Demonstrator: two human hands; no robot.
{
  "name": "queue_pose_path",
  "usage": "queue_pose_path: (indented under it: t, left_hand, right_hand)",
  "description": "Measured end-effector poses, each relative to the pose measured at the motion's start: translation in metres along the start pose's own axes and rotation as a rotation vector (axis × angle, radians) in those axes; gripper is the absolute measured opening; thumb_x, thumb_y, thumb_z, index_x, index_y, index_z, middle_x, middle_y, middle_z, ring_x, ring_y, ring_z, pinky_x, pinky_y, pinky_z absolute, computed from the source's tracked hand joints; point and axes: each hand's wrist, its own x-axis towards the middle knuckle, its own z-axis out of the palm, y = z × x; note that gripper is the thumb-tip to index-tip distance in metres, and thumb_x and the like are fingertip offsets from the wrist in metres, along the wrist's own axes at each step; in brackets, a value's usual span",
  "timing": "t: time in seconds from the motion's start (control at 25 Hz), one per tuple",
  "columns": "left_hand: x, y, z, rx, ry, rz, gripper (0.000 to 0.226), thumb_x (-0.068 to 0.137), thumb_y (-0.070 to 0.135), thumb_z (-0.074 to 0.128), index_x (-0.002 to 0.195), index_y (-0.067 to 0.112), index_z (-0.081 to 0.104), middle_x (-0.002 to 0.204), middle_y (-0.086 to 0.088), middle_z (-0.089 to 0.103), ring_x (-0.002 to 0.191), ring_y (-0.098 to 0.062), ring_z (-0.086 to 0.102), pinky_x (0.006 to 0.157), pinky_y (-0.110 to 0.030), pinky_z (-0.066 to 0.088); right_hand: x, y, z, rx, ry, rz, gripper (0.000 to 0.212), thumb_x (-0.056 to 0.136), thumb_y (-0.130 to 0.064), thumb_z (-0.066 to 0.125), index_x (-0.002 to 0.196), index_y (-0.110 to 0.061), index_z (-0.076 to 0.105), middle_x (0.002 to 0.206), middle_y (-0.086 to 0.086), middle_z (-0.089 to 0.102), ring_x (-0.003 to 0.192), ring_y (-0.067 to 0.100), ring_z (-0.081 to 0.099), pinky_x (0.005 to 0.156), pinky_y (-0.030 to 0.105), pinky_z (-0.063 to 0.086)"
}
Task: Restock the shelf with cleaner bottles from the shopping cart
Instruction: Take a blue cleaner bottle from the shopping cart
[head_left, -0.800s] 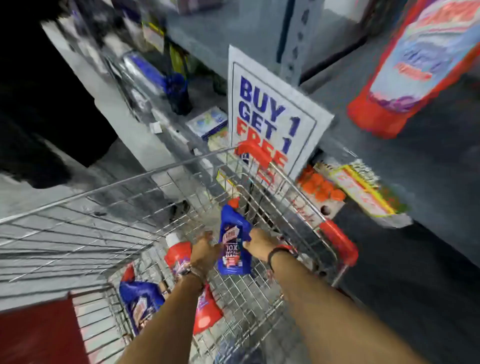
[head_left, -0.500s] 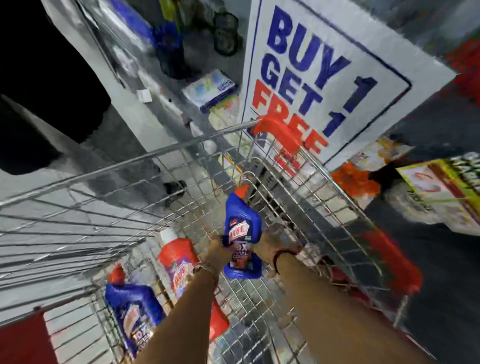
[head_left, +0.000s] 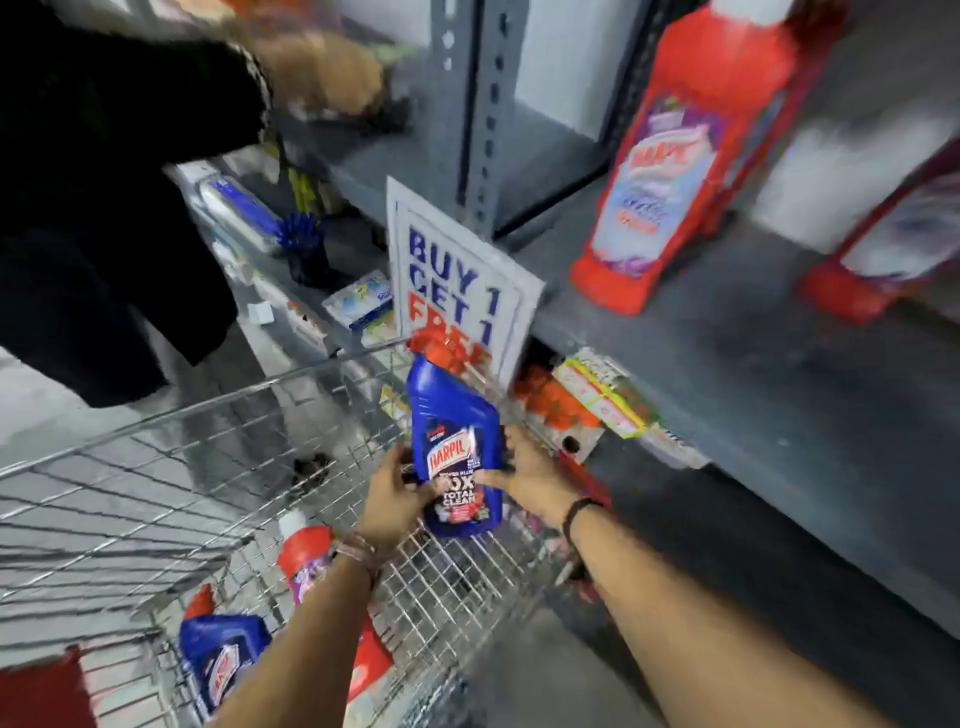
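Observation:
A blue cleaner bottle (head_left: 457, 441) with a red cap is held upright above the wire shopping cart (head_left: 156, 467). My left hand (head_left: 395, 493) grips its lower left side and my right hand (head_left: 530, 473) grips its right side. In the cart lie another blue bottle (head_left: 223, 660) and a red bottle (head_left: 306, 561), partly hidden by my left forearm. On the grey shelf (head_left: 727, 353) to the right stand two red cleaner bottles, one (head_left: 685, 161) near the shelf post and a second red bottle (head_left: 893, 234) at the frame's edge.
A "BUY 1 GET 1 FREE" sign (head_left: 457, 291) hangs from the shelf edge just behind the held bottle. Another person in a black sleeve (head_left: 104, 156) reaches to the shelves at upper left. Small packs (head_left: 602, 400) fill the lower shelf. The cart handle has red ends.
Both hands have lifted the blue bottle higher out of the cart, toward the shelf edge. The view has tilted up, showing the shelf's red bottles and another person's arm.

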Motion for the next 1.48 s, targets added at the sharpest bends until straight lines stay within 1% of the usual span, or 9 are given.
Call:
queue_pose_path:
  t: [0.16,0.32,0.52,0.72,0.88,1.0,1.08,1.32,1.48]
  left_hand:
    - [-0.045,0.092,0.069,0.095,-0.141,0.236,0.041,0.066,-0.006,0.068,0.095,0.015,0.049,0.084,0.0,0.06,0.064,0.005,0.062,0.056,-0.008,0.052]
    - [-0.082,0.147,0.172,0.18,-0.346,0.446,0.037,0.061,0.01,0.068,0.091,0.023,0.05,0.088,0.006,0.059,0.068,0.012,0.058,0.06,-0.005,0.048]
    - [-0.129,0.159,0.342,0.257,-0.586,0.565,0.039,0.061,0.012,0.071,0.087,0.026,0.046,0.089,0.005,0.06,0.073,0.012,0.058,0.07,-0.002,0.046]
    - [-0.156,0.126,0.436,0.32,-0.528,0.564,0.041,0.068,-0.009,0.064,0.103,0.005,0.049,0.096,-0.008,0.063,0.084,-0.017,0.057,0.058,0.005,0.038]
    - [-0.154,0.119,0.453,0.317,-0.46,0.553,0.041,0.073,-0.009,0.06,0.11,0.003,0.046,0.103,-0.011,0.062,0.089,-0.017,0.054,0.068,-0.004,0.042]
    - [-0.155,0.115,0.434,0.341,-0.427,0.57,0.047,0.078,-0.004,0.058,0.12,0.008,0.043,0.114,-0.002,0.056,0.104,-0.012,0.051,0.09,-0.014,0.038]
    - [-0.148,0.109,0.395,0.39,-0.325,0.649,0.045,0.082,0.005,0.057,0.124,0.01,0.042,0.124,-0.003,0.053,0.115,-0.01,0.045,0.097,-0.012,0.027]
    - [-0.1,0.071,0.167,0.633,0.12,0.549,0.041,0.083,0.026,0.046,0.119,0.006,0.048,0.124,-0.02,0.057,0.114,-0.032,0.05,0.101,-0.037,0.035]
    - [-0.072,0.014,0.019,0.714,0.439,0.195,0.04,0.081,0.009,0.058,0.119,0.005,0.047,0.12,-0.024,0.058,0.108,-0.04,0.052,0.095,-0.048,0.042]
  right_hand:
    - [-0.089,-0.039,-0.083,0.029,0.216,-0.182,0.05,0.073,0.003,0.069,0.115,-0.001,0.043,0.103,0.013,0.056,0.092,0.027,0.058,0.086,0.044,0.051]
    - [-0.181,-0.035,-0.176,0.038,0.468,-0.253,0.043,0.074,0.005,0.067,0.111,0.004,0.046,0.092,0.004,0.055,0.066,-0.005,0.054,0.059,0.0,0.043]
    - [-0.283,0.029,-0.288,0.048,0.838,-0.237,0.043,0.073,0.004,0.068,0.111,-0.001,0.048,0.094,0.004,0.06,0.07,-0.01,0.06,0.062,-0.003,0.044]
    - [-0.314,0.092,-0.332,0.125,0.968,-0.14,0.042,0.076,0.009,0.064,0.113,-0.002,0.047,0.101,0.008,0.061,0.094,0.021,0.061,0.091,0.043,0.053]
    - [-0.301,0.101,-0.335,0.226,1.002,-0.123,0.05,0.08,0.008,0.058,0.126,-0.001,0.04,0.124,0.017,0.055,0.106,0.017,0.054,0.087,0.023,0.049]
    - [-0.297,0.098,-0.309,0.21,1.281,-0.168,0.051,0.081,0.003,0.06,0.127,-0.003,0.039,0.133,0.015,0.039,0.115,0.014,0.046,0.098,0.022,0.039]
    - [-0.29,0.083,-0.273,0.08,1.359,-0.328,0.041,0.085,-0.006,0.057,0.124,-0.003,0.044,0.127,0.008,0.039,0.114,0.006,0.042,0.1,0.007,0.032]
    - [-0.18,0.011,-0.129,-0.225,0.543,-0.462,0.042,0.087,-0.026,0.036,0.121,-0.007,0.049,0.129,0.011,0.053,0.121,0.012,0.04,0.104,0.005,0.021]
    - [-0.077,-0.011,-0.016,-0.388,0.1,-0.318,0.036,0.09,-0.011,0.047,0.125,-0.005,0.045,0.134,0.015,0.047,0.124,0.03,0.044,0.107,0.039,0.037]
